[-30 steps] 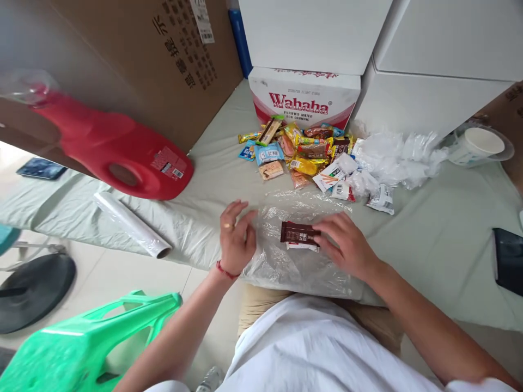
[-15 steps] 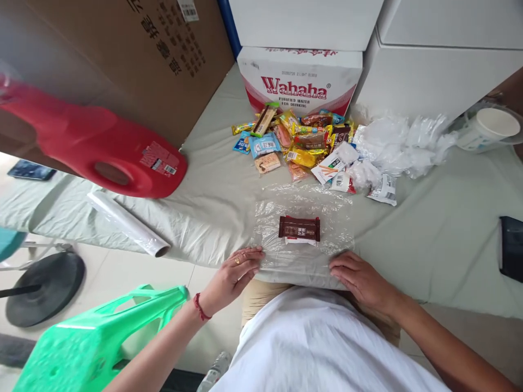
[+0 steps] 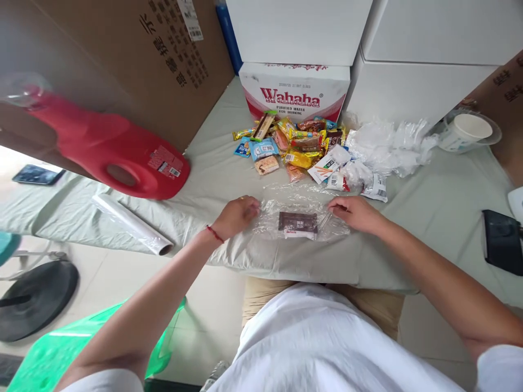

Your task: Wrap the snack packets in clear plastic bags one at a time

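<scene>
A sheet of clear plastic wrap (image 3: 269, 220) lies on the cloth-covered table, its near edge folded up over a dark brown snack packet (image 3: 298, 222). A white packet (image 3: 300, 234) shows under the brown one's near side. At the wrap's left edge, my left hand (image 3: 239, 215) pinches the film between thumb and fingers. My right hand (image 3: 351, 211) grips the opposite edge, and the film is creased and pulled toward its fingertips. Behind the wrap, a pile of assorted wrapped snacks (image 3: 302, 144) sits apart from both hands.
A roll of plastic wrap (image 3: 133, 224) and a red jug (image 3: 126, 152) lie to the left. White boxes (image 3: 294, 95) stand at the back. Crumpled clear plastic (image 3: 388, 144), a paper cup (image 3: 469, 133) and a black item (image 3: 502, 242) are on the right. A green stool (image 3: 77, 348) stands below.
Both hands have moved away from my body, carrying the near edge of the wrap up and over the packets. The view has shifted slightly.
</scene>
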Motion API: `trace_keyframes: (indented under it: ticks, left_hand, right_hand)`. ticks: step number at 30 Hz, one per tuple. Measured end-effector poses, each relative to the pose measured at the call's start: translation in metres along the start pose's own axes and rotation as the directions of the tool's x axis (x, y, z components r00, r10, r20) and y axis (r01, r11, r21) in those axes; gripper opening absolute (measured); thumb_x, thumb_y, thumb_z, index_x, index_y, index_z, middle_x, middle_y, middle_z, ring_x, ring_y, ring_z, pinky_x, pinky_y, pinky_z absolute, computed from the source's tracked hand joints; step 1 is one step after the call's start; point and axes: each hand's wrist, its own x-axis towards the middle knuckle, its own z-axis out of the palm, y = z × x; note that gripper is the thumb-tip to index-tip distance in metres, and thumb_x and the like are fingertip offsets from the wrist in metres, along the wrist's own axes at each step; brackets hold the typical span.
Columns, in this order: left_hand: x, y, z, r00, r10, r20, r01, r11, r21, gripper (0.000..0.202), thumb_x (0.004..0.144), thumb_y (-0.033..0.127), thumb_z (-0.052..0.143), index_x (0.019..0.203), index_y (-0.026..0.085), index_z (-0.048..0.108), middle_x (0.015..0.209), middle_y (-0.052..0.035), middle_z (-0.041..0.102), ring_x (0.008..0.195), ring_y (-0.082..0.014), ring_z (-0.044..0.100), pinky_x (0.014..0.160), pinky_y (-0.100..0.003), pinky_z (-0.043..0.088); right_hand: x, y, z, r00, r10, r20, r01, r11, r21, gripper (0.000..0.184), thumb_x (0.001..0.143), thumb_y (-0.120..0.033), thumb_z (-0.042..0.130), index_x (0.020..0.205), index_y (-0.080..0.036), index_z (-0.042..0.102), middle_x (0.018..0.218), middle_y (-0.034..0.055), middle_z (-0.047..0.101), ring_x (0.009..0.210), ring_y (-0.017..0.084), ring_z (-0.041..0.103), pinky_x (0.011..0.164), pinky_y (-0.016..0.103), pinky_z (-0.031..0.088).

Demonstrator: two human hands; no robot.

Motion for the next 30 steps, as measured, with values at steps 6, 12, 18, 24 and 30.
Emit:
trace_keyframes:
  ticks: [6, 12, 18, 24, 30]
  left_hand:
    - [-0.01, 0.008, -0.012, 0.796, -0.023, -0.605, 0.12, 0.985, 0.121, 0.022, 0.087, 0.025, 0.056, 0.103, 0.015, 0.068, 0.11, -0.0158, 0.066, 0.113, -0.0319, 0.059, 0.101, -0.052, 0.047]
    - [-0.066, 0.073, -0.001, 0.702, 0.314, -0.639, -0.198, 0.948, 0.249, 0.024, 0.09, 0.015, 0.053, 0.1, 0.024, 0.073, 0.098, -0.007, 0.073, 0.094, -0.0232, 0.065, 0.087, -0.041, 0.051]
    - [-0.041, 0.096, 0.073, 0.945, 0.276, -0.177, -0.244, 0.952, 0.186, 0.042, 0.096, 0.013, 0.043, 0.126, 0.021, 0.07, 0.128, -0.0103, 0.072, 0.097, -0.026, 0.06, 0.086, -0.044, 0.052]
    - [-0.031, 0.091, 0.087, 0.956, 0.189, -0.225, -0.114, 0.944, 0.308, 0.035, 0.095, 0.014, 0.05, 0.118, 0.025, 0.074, 0.129, -0.0136, 0.065, 0.101, -0.0283, 0.054, 0.084, -0.045, 0.05]
    - [-0.035, 0.09, 0.09, 0.96, 0.218, -0.173, -0.137, 0.912, 0.387, 0.035, 0.096, 0.013, 0.053, 0.125, 0.022, 0.07, 0.102, -0.0134, 0.066, 0.096, -0.0289, 0.056, 0.08, -0.042, 0.045]
  right_hand:
    - [0.001, 0.004, 0.014, 0.99, 0.129, 0.064, -0.106, 0.953, -0.283, 0.022, 0.096, -0.03, 0.052, 0.1, -0.021, 0.073, 0.083, 0.0038, 0.072, 0.071, 0.018, 0.06, 0.063, 0.027, 0.035]
    - [0.014, -0.023, -0.009, 0.988, -0.043, -0.148, -0.036, 0.872, -0.489, 0.03, 0.1, -0.028, 0.048, 0.119, -0.016, 0.068, 0.116, 0.0151, 0.069, 0.111, 0.029, 0.062, 0.088, 0.034, 0.045]
    - [0.08, -0.051, 0.016, 0.994, -0.107, 0.01, 0.095, 0.829, -0.551, 0.036, 0.1, -0.026, 0.05, 0.132, -0.015, 0.059, 0.133, 0.0189, 0.063, 0.119, 0.032, 0.061, 0.087, 0.036, 0.05]
    - [0.114, -0.047, 0.024, 0.997, 0.055, 0.046, -0.019, 0.825, -0.565, 0.028, 0.096, -0.027, 0.057, 0.117, -0.011, 0.067, 0.114, 0.0193, 0.072, 0.106, 0.032, 0.065, 0.085, 0.037, 0.048]
    - [0.099, -0.054, -0.008, 0.962, -0.252, 0.101, 0.269, 0.841, -0.47, 0.011, 0.09, -0.021, 0.062, 0.09, -0.016, 0.071, 0.106, 0.0127, 0.07, 0.111, 0.03, 0.055, 0.092, 0.037, 0.037]
